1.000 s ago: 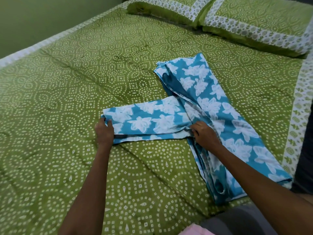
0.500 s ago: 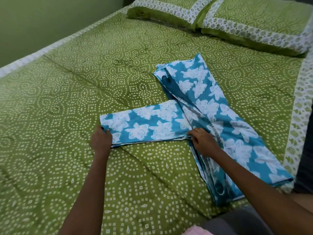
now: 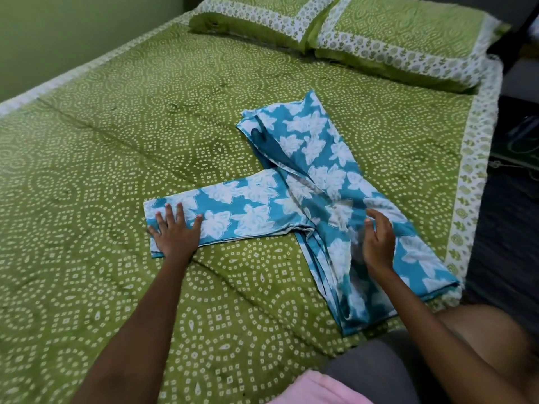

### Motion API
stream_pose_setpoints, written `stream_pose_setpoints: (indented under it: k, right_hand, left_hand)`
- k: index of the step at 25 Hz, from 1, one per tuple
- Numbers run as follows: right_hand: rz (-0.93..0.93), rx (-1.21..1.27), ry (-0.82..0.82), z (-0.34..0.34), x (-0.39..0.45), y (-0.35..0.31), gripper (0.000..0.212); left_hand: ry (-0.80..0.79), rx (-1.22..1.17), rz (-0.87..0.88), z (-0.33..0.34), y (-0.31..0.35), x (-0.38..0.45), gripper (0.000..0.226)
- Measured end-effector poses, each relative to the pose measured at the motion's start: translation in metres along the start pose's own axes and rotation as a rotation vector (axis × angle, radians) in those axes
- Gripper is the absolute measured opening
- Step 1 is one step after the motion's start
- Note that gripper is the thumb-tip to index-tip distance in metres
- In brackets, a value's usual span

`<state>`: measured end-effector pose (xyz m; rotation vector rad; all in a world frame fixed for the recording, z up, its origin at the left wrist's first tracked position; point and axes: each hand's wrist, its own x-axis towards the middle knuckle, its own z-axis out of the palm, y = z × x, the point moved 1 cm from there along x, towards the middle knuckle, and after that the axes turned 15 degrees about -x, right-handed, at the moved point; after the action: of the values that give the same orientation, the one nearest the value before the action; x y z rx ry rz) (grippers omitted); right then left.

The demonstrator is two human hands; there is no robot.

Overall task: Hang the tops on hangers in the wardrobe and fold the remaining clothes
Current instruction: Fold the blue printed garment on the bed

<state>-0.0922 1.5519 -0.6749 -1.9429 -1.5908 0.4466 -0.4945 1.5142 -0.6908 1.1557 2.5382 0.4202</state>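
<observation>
Leftmost, our left hand (image 3: 175, 233) pressed flat, fingers spread, on the end of the folded-over part of the blue floral garment (image 3: 318, 182) lying on the green bedspread (image 3: 116, 141); further right, our right hand (image 3: 379, 243) hovered relaxed over it, blurred.

Left grip (image 3: 176, 232) flat, right grip (image 3: 379, 242) blurred — seemingly open

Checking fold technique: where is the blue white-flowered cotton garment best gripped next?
Likely the free end of the blue white-flowered cotton garment under the flat left hand, pinched from the left: that strip lies flat, pointing left, ready to fold over the long part.
</observation>
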Motion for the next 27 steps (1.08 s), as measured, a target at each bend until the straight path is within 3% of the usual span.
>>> stream_pose_setpoints:
  k: [1, 2, 4, 6, 8, 10, 13, 15, 18, 20, 23, 27]
  right_hand:
    - [0.06, -0.146, -0.114, 0.001, -0.003, 0.009, 0.041]
    - [-0.017, -0.368, -0.237, 0.004, -0.012, 0.013, 0.053]
    - [-0.371, -0.654, -0.434, 0.013, -0.039, 0.006, 0.077]
    - [-0.684, -0.713, -0.544, 0.018, -0.06, 0.001, 0.085]
    - [-0.848, -0.723, -0.637, 0.008, -0.065, 0.013, 0.079]
    - [-0.87, -0.733, -0.698, -0.017, -0.052, 0.034, 0.082]
    - [-0.741, -0.788, -0.689, -0.064, -0.027, 0.082, 0.103]
    - [-0.627, -0.702, -0.735, -0.098, -0.019, 0.106, 0.106]
    - [-0.538, -0.606, -0.675, -0.129, -0.015, 0.12, 0.074]
    - [-0.531, -0.604, -0.486, -0.135, -0.011, 0.124, 0.041]
    - [-0.602, -0.595, -0.286, -0.136, -0.01, 0.122, 0.024]
    - [-0.65, -0.76, -0.281, -0.144, -0.017, 0.11, 0.021]
  left_hand:
    - [0.003, -0.01, -0.029, 0.004, 0.012, -0.006, 0.073]
    - [-0.006, -0.024, -0.01, 0.011, 0.03, -0.018, 0.073]
    - [-0.055, -0.066, 0.173, 0.036, 0.065, -0.055, 0.069]
    - [-0.177, -0.292, 0.388, 0.063, 0.097, -0.105, 0.06]
    - [-0.327, -0.633, 0.451, 0.079, 0.124, -0.153, 0.057]
    - [-0.385, -0.863, 0.368, 0.091, 0.139, -0.187, 0.065]
    - [-0.269, -0.707, 0.382, 0.11, 0.141, -0.227, 0.092]
    - [-0.118, -0.64, 0.561, 0.113, 0.137, -0.245, 0.092]
    - [-0.129, -0.479, 1.094, 0.115, 0.132, -0.262, 0.075]
    - [-0.161, -0.343, 1.298, 0.118, 0.129, -0.268, 0.057]
    - [-0.165, -0.364, 1.246, 0.118, 0.132, -0.267, 0.029]
    - [-0.263, -0.393, 1.199, 0.108, 0.135, -0.269, 0.016]
